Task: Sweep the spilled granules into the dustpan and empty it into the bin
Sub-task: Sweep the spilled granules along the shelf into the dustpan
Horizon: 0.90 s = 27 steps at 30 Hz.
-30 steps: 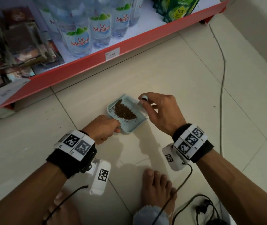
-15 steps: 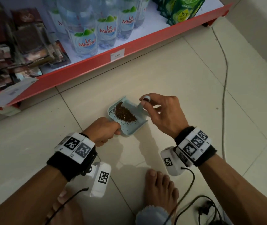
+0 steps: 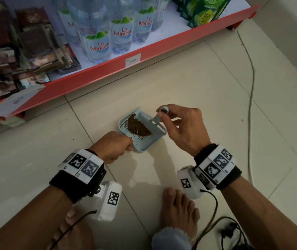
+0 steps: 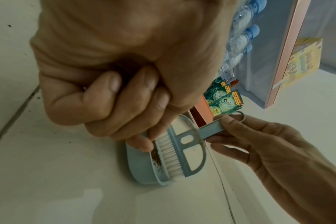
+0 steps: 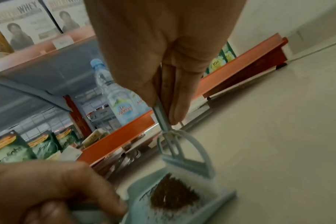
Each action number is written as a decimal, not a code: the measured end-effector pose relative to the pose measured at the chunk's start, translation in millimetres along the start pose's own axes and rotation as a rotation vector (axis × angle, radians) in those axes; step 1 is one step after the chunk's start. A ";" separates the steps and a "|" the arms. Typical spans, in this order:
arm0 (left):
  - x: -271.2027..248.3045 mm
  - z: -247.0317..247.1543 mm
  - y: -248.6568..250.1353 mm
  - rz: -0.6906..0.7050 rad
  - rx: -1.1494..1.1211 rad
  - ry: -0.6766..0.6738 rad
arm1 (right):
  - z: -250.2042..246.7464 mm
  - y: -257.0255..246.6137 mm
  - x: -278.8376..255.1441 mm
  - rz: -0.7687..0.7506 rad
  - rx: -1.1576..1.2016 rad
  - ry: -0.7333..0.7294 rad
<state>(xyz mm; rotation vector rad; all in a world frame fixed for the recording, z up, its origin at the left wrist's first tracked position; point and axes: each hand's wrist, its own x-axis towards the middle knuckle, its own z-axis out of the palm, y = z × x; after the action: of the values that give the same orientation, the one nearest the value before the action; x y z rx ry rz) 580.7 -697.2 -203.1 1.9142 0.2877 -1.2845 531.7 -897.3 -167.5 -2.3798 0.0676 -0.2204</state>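
Fingers [image 4: 113, 97] of our left hand [image 3: 114, 147] are curled tight round the handle of the light blue dustpan [image 3: 145, 144], which sits on the tiled floor [image 3: 216, 98] just ahead of them. Our right hand [image 3: 184, 131] pinches the thin handle of the small blue brush [image 4: 179, 149] between thumb and fingertips, the other fingers loosely bent beside it. Below that pinch the brush's white bristles stand in the mouth of the dustpan, against the pile. The brown granules [image 3: 138, 127] lie heaped inside the pan, between our two hands, with loose specks scattered over the pan's floor toward the left-hand fingers. A few dark specks dot the tiles to the left of the left hand in the left wrist view. Beyond both hands runs a red shelf [image 3: 108, 71] carrying Le Minerale water bottles [image 3: 99, 46] and green sachets [image 3: 203, 11]. Behind our wrists, our bare foot [image 3: 179, 212] rests on the floor.
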 end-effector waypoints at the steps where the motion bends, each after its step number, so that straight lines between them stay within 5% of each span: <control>1: 0.2 -0.7 -1.0 -0.001 0.000 0.003 | -1.7 -1.7 0.8 -0.001 0.015 0.043; 6: 0.6 -1.9 -6.7 -0.004 0.004 0.016 | -11.4 3.6 14.4 -0.049 -0.120 0.195; 13: 1.8 -3.0 -8.0 0.005 -0.007 0.019 | 8.3 -8.2 -4.1 -0.004 -0.064 -0.048; 21: 5.5 -4.8 -16.8 0.035 -0.039 -0.003 | -1.5 2.8 11.5 -0.019 -0.110 0.169; 27: 0.6 -3.9 -24.3 0.094 -0.061 -0.003 | 20.3 -2.7 -5.3 -0.045 -0.124 -0.106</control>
<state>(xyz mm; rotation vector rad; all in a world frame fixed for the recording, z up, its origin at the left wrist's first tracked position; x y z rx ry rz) 569.6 -678.5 -214.8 1.8525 0.2299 -1.2028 530.1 -881.1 -181.0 -2.5138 -0.0223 -0.1138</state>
